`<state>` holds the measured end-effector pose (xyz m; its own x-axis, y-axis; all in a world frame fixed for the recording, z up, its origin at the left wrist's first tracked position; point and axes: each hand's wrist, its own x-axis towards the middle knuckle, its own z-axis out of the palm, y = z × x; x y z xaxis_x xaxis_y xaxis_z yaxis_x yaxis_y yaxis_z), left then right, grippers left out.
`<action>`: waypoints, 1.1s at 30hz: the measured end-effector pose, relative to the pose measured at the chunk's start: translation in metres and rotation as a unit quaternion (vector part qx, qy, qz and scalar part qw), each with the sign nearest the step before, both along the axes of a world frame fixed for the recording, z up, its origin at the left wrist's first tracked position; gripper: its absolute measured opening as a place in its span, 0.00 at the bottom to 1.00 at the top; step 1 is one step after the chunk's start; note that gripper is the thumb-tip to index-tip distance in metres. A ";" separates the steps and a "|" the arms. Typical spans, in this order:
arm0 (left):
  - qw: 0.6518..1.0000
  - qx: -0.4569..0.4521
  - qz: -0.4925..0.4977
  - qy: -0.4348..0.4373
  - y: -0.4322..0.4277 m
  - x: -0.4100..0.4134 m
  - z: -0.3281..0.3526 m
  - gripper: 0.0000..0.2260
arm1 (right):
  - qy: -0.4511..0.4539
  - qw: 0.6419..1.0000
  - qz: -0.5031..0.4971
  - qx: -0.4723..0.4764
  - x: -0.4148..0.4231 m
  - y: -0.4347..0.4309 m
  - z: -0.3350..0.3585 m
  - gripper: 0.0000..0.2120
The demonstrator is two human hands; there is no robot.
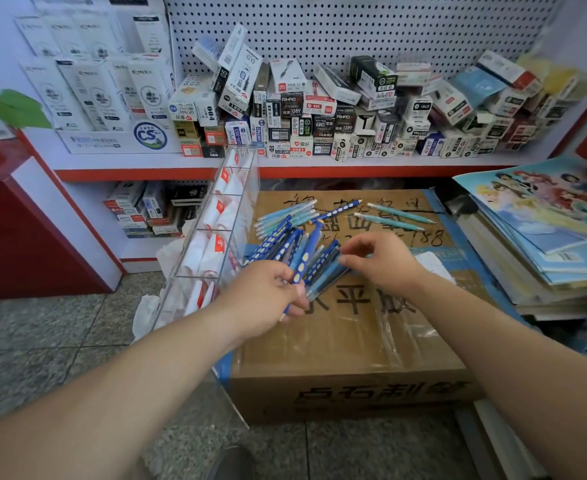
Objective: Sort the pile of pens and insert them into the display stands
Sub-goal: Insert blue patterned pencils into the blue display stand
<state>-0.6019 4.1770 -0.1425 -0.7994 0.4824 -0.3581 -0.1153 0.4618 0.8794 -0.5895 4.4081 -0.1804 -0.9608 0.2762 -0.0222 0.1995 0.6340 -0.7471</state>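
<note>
A pile of pens (285, 233) lies on a taped cardboard box (347, 344): dark blue ones with pale dots, plus light teal ones. My left hand (268, 296) grips a bunch of the dotted blue pens (302, 261), which fan up and away from it. My right hand (378, 259) pinches the end of a pen at the right edge of that bunch. Two teal pens (392, 218) lie apart at the far side of the box. A clear acrylic display stand (212, 237) with divided slots leans against the box's left side.
A red-edged shelf (285, 168) behind carries several stacked pen boxes under a pegboard. A pile of colouring books (544, 230) sits to the right of the box. Crumpled white wrapping lies on the tiled floor (43, 341) beside the stand.
</note>
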 end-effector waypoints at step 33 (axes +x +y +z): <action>0.998 0.019 0.045 0.046 0.008 -0.007 -0.006 0.05 | 0.005 0.995 0.050 -0.088 0.029 0.022 0.040 0.07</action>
<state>-0.6087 4.1853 -0.1480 -0.8688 0.4187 -0.2643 -0.0732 0.4193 0.9049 -0.5600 4.4301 -0.1399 -0.9837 0.1725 -0.0514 0.1338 0.5101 -0.8496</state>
